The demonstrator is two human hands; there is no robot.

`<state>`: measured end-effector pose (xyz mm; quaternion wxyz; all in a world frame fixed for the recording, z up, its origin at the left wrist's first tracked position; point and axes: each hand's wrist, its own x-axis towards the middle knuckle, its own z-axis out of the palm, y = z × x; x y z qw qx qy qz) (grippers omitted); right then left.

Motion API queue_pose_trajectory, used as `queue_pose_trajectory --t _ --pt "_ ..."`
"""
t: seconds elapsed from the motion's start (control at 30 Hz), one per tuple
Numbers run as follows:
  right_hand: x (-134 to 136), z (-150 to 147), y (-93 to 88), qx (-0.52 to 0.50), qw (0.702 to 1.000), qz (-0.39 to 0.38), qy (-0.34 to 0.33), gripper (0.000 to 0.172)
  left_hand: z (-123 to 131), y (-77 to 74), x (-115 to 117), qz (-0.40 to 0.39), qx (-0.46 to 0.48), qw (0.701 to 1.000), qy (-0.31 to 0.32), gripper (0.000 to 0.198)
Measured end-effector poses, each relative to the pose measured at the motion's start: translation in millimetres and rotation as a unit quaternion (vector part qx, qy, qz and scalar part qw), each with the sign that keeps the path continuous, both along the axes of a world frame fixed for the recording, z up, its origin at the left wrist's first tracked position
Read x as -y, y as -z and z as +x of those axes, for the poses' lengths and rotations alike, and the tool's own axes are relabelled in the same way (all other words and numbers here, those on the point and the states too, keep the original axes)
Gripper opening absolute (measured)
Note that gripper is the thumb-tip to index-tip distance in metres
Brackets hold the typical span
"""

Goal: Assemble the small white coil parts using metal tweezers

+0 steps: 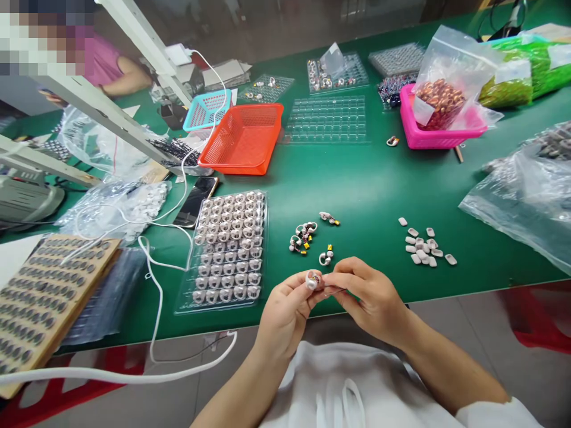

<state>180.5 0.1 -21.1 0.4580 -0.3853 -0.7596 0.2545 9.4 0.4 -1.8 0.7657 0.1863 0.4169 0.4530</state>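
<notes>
Close to the table's front edge, my left hand is closed and pinches a small white clip-on earbud between thumb and fingers. My right hand is closed too, its fingertips meeting at the earbud's right side; whether they also hold a tiny part is hidden. Just beyond my hands lies a loose cluster of open earbuds with small yellow parts attached. A single one sits nearest my fingers, and another earbud lies farther back. To the right are several small pale caps in a loose pile.
A clear tray filled with rows of earbuds stands left, beside a phone and white cable. Farther back are an orange basket, a clear tray and a pink basket. A plastic bag lies right. Another person's arm rests far left.
</notes>
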Motion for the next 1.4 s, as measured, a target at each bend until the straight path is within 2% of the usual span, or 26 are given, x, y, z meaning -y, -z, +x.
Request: queue_pose_trajectory --t 0.13,0.2,0.37,0.53,0.6,0.73,0.87,1.03,1.23,1.4 --pt "2 0 2.6 -0.024 0.999 0.041 0.009 0.032 0 -1.0 -1 -0.015 0.019 1.000 0.015 0.014" --pt "5 1 4.0 -0.050 0.998 0.035 0.010 0.032 0 -0.9 0 -0.018 0.017 1.000 0.013 0.015" --pt "12 1 8.2 -0.162 0.983 -0.084 0.012 0.027 2 1.8 4 -0.001 -0.002 1.000 0.007 0.016" --pt "12 -4 9.6 -0.313 0.921 -0.229 -0.027 0.019 0 11.9 11 0.053 -0.072 0.996 -0.001 0.014" --pt "11 -6 8.5 -0.337 0.904 -0.258 -0.041 0.018 -2 15.5 14 0.071 -0.098 0.993 0.000 0.015" --pt "10 -9 6.4 -0.355 0.894 -0.269 -0.054 0.020 -6 15.2 18 0.113 -0.141 0.984 0.004 0.014" --pt "10 -12 6.8 -0.370 0.892 -0.256 -0.053 0.025 -6 8.6 19 0.204 -0.231 0.951 -0.002 0.012" --pt "11 -14 8.4 -0.373 0.896 -0.238 -0.042 0.028 -8 7.4 21 0.306 -0.316 0.898 -0.004 0.023" --pt "11 -13 11.0 -0.376 0.892 -0.245 -0.053 0.029 -10 10.9 24 0.370 -0.366 0.854 0.003 0.030" --pt "10 -13 11.3 -0.370 0.899 -0.229 -0.053 0.031 -9 11.0 24 0.390 -0.384 0.837 -0.003 0.032"
